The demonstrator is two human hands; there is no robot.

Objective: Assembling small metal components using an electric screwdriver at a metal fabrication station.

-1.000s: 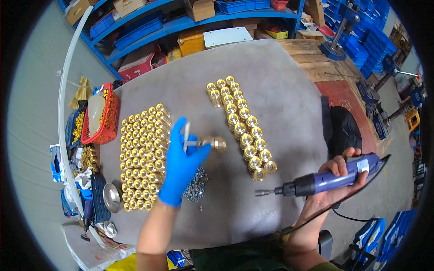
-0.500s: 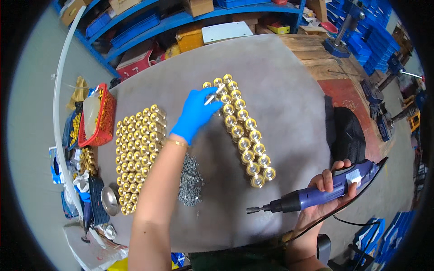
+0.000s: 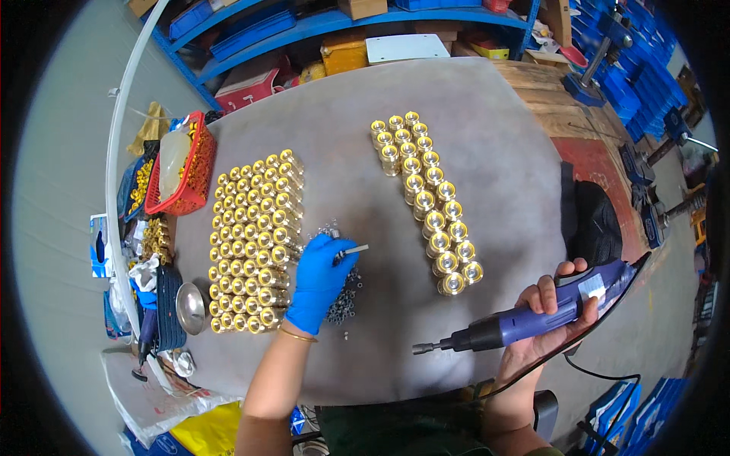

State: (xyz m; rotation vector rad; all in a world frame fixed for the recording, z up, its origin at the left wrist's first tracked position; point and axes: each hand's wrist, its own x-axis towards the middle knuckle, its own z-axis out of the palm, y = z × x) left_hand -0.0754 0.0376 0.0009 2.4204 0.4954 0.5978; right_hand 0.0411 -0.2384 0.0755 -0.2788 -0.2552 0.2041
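Note:
My left hand [image 3: 315, 283], in a blue glove, is closed around a thin silver metal rod [image 3: 357, 248] whose end juts out to the right. It hovers at the heap of small grey nuts [image 3: 346, 305] and covers part of it. On its left stands a dense block of brass fittings [image 3: 252, 249]. More brass fittings [image 3: 433, 222] form a narrow band to the right. My bare right hand [image 3: 546, 323] grips a purple corded power screwdriver [image 3: 502, 330] at the near right; its socket bit [image 3: 432, 347] points left over the table.
A red basket [image 3: 199, 163] and a steel bowl [image 3: 190, 308] line the left edge. Blue shelving [image 3: 319, 28] with boxes stands behind the grey table [image 3: 502, 121]. Bench presses [image 3: 589, 83] are at the far right. A black cord [image 3: 601, 338] trails from the screwdriver.
My left hand has come back from the far end of the right-hand fittings to the nut heap, still holding the rod. My right hand keeps the screwdriver nearly still. The view has shifted slightly.

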